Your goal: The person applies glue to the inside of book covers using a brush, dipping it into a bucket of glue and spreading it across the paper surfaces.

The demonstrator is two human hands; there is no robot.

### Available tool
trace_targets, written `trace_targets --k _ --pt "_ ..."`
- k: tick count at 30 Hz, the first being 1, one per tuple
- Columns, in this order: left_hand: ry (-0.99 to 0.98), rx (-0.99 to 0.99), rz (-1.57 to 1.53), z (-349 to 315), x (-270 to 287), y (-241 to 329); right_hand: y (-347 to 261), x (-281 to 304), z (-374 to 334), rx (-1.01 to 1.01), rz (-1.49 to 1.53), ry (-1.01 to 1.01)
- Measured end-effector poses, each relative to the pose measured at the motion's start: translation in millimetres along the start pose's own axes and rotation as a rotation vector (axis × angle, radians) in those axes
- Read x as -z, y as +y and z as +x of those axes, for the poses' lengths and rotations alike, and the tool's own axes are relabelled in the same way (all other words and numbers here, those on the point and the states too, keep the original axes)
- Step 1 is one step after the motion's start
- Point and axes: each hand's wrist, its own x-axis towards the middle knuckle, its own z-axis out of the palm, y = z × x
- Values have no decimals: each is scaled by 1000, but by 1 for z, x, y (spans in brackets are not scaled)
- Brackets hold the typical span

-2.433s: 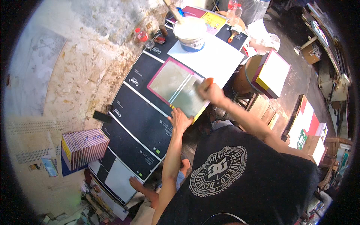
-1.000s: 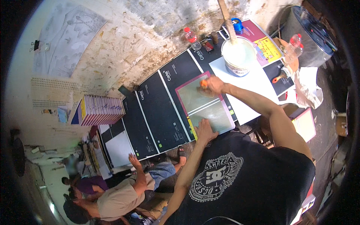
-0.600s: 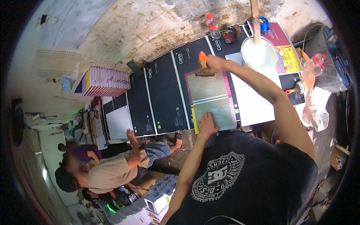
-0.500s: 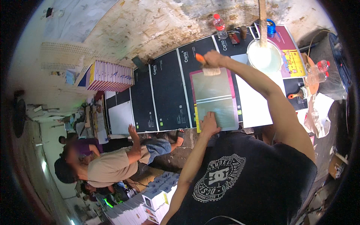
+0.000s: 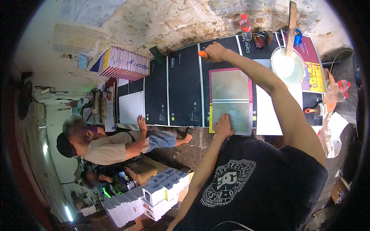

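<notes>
In my right hand (image 5: 216, 52) is a paintbrush whose orange handle (image 5: 202, 54) sticks out on the left; its bristles are mostly hidden. This hand is raised over the far edge of two grey boards (image 5: 231, 86), which lie side by side with a narrow white gap on a sheet with a pink and yellow border (image 5: 211, 107). Their surface has a wet, streaky shine. My left hand (image 5: 223, 125) rests with its fingers apart on the nearer board. To the right stands a white bucket (image 5: 274, 69) of pale liquid, a wooden stick (image 5: 292, 27) in it.
White sheets (image 5: 268, 119) lie right of the boards. Beyond are a second brush (image 5: 317, 109), clear bottles (image 5: 337, 90) and a red-capped bottle (image 5: 245, 29). Stacked books (image 5: 125, 63) stand far left. A co-worker's hand (image 5: 142, 122) is at a white board (image 5: 131, 106).
My right hand has lifted the brush off the far board and moved left and away. My left hand stays on the near board. The whole view has shifted, with the table further right.
</notes>
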Motion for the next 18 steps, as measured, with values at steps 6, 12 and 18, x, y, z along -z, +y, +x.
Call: trace_targets --k 6,12,18 --pt "-20 45 -7 -1 0 -1 -47 -13 -15 171 189 -482" --pt "-18 -53 40 11 -14 -3 32 -49 3 158 3 280" --pt "277 -55 -228 21 13 -75 -63 -13 -29 -218 232 303"
